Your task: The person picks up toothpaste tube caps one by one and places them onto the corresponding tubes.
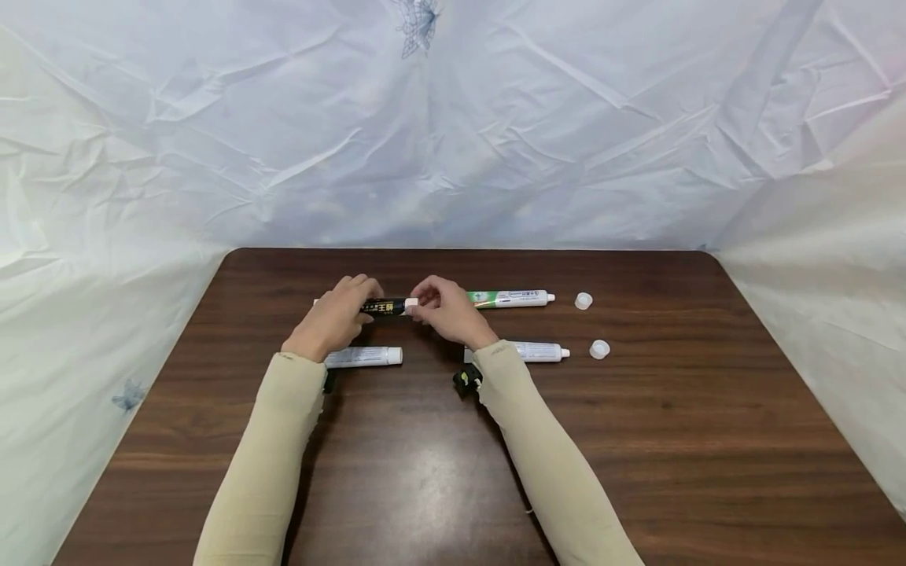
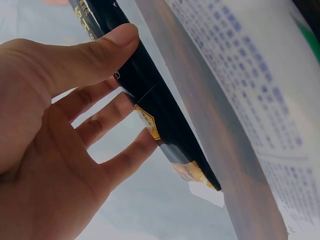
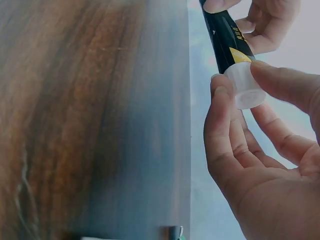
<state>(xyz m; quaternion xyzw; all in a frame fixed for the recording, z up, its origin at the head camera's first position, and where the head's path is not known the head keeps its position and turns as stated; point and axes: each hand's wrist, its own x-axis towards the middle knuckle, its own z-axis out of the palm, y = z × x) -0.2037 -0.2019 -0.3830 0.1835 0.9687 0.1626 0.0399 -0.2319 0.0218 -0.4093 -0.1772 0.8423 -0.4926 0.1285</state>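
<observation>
My left hand (image 1: 337,314) grips a black toothpaste tube (image 1: 385,307) with gold lettering, its thumb across one side and its fingers along the other. The tube is held out sideways over the far part of the table. At the tube's right end sits a white cap (image 3: 244,89), which my right hand (image 1: 453,313) pinches between thumb and fingertips. In the right wrist view the cap is against the tube's end; whether it is loose I cannot tell. A white capped toothpaste tube (image 1: 364,357) lies just nearer than my left hand, its left end hidden by the wrist.
Right of my hands lie a green-and-white toothpaste tube (image 1: 522,298) and a white toothpaste tube (image 1: 541,352), both with bare nozzles and partly hidden by my right arm. Beyond their nozzles are two loose caps, one farther (image 1: 583,301), one nearer (image 1: 599,349). White sheeting (image 1: 453,157) borders the brown table (image 1: 672,448).
</observation>
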